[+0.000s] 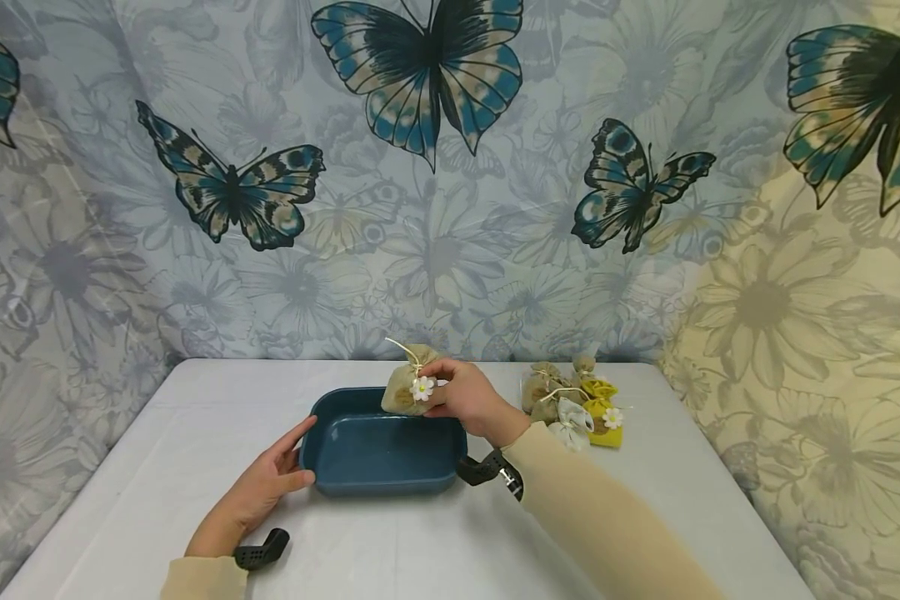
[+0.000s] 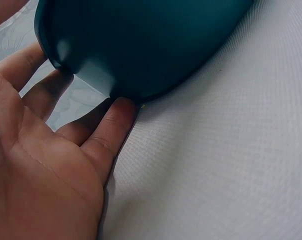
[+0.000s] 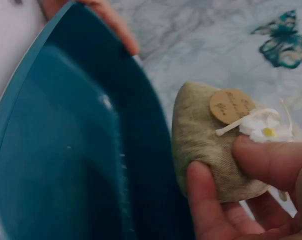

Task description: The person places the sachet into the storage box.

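My right hand (image 1: 474,402) pinches a small beige fabric drawstring pouch (image 1: 401,390) between thumb and fingers. The pouch is above the far rim of a blue rectangular dish (image 1: 386,485). A white flower (image 3: 265,128), a cord and a round brown tag (image 3: 230,106) with writing decorate it. My left hand (image 1: 261,490) touches the dish's left end, its fairly straight fingers and thumb spread along the outside. In the left wrist view, several fingertips (image 2: 123,106) rest against the dish's outer wall. No contents show in the visible part of the dish.
A cluster of small pouches, beige (image 1: 546,406), white (image 1: 572,423) and yellow (image 1: 606,435), lies right of the dish on the white-covered table (image 1: 390,550). Behind the table hangs a cloth (image 1: 450,275) with butterflies and flowers.
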Demonstrator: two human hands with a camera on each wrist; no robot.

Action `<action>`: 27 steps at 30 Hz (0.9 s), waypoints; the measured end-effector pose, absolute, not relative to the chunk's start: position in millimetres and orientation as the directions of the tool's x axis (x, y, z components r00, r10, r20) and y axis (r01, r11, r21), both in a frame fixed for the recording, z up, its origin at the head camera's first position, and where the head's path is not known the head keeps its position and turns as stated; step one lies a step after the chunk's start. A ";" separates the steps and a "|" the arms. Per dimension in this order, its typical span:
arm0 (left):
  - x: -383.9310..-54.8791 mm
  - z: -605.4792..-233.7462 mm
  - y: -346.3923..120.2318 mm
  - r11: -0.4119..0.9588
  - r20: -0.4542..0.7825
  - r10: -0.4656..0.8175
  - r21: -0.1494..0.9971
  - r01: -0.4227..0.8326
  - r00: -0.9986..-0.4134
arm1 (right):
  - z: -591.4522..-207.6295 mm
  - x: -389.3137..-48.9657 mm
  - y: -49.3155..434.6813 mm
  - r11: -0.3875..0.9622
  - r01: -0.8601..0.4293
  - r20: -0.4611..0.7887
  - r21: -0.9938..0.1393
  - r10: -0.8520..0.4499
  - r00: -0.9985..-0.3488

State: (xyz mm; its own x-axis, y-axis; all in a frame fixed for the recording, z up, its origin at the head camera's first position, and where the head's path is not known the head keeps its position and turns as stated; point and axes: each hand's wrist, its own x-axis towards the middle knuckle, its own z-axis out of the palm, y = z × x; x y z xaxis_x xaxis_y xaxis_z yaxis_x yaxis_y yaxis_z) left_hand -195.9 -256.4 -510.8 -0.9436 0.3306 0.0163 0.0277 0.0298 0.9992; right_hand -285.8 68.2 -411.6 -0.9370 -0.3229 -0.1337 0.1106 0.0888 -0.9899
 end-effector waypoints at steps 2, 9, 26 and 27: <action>-196.4 -511.4 -256.9 0.025 0.022 0.330 0.999 0.032 -0.944 | -419.5 -289.3 59.2 0.110 0.151 -0.179 -0.982 -0.331 -0.926; -197.9 -514.6 -256.2 -0.001 0.032 0.351 0.999 0.034 -0.936 | -443.6 -292.9 32.9 0.238 0.166 -0.247 -0.957 -0.367 -0.897; -199.6 -513.5 -260.2 0.017 0.000 0.334 1.000 0.006 -0.943 | -437.6 -286.1 16.5 0.332 0.228 -0.332 -0.915 -0.300 -0.894; -199.7 -513.3 -260.8 0.018 0.003 0.336 1.000 0.010 -0.942 | -437.5 -285.7 16.0 0.328 0.257 -0.355 -0.909 -0.290 -0.889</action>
State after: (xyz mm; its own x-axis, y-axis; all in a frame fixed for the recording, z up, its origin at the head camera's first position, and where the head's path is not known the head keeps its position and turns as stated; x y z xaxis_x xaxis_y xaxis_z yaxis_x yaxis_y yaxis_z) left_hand -199.7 -260.8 -513.3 -0.9418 0.3361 0.0034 0.0100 0.0181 0.9998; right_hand -285.7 16.0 -437.5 -0.8886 -0.2898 -0.3555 0.2567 0.3281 -0.9091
